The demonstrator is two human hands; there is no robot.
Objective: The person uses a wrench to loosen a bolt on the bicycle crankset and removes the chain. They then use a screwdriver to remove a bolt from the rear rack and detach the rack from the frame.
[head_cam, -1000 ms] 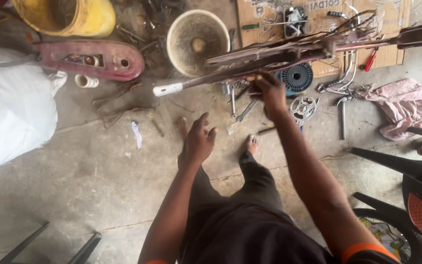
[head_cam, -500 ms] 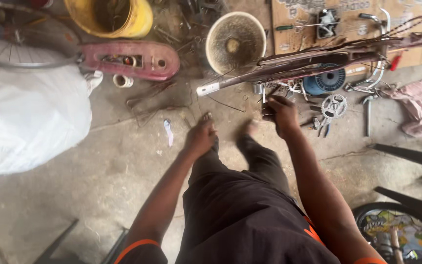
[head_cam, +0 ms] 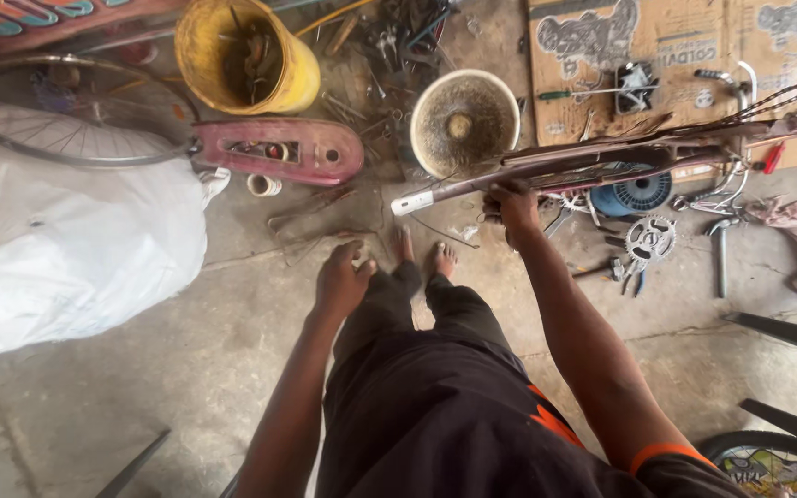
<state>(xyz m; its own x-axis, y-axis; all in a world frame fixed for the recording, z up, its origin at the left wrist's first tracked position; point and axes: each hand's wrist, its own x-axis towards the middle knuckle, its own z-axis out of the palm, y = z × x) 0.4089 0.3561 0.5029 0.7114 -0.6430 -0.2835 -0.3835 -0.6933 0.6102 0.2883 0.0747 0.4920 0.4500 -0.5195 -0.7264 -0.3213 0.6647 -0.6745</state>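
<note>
Right hand (head_cam: 512, 205) grips the bicycle frame (head_cam: 592, 164); left hand (head_cam: 341, 281) hangs free.

Rusty metal bicycle frame (head_cam: 601, 166) — matt yellow plastic bucket (head_cam: 242, 55), rough concrete floor (head_cam: 140, 369).

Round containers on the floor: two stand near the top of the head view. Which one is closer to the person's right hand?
The pale, dirty round bowl, just left of the right hand gripping the bicycle frame. The yellow bucket stands much farther left, holding scrap parts.
</note>
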